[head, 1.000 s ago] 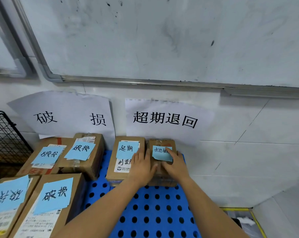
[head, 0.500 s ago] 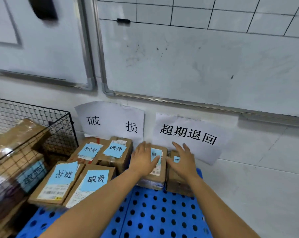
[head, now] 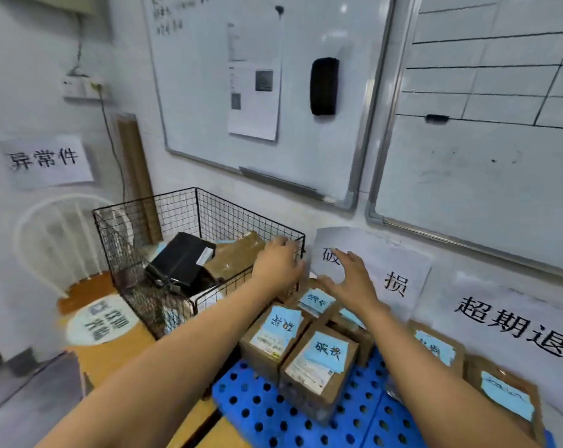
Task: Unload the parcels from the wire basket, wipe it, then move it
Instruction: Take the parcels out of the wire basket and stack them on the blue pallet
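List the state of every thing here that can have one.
wire basket, loaded with parcels, not yet emptied
black parcel, on top inside the basket
labelled boxes, closed, on the blue pallet
left hand, open, at the basket's rim
right hand, open, above the labelled boxes

Two whiteboards hung on the wall, the left one bearing a black eraser and a printed sheet, while a white chair stood beneath a paper sign and a blue perforated pallet lay nearer.
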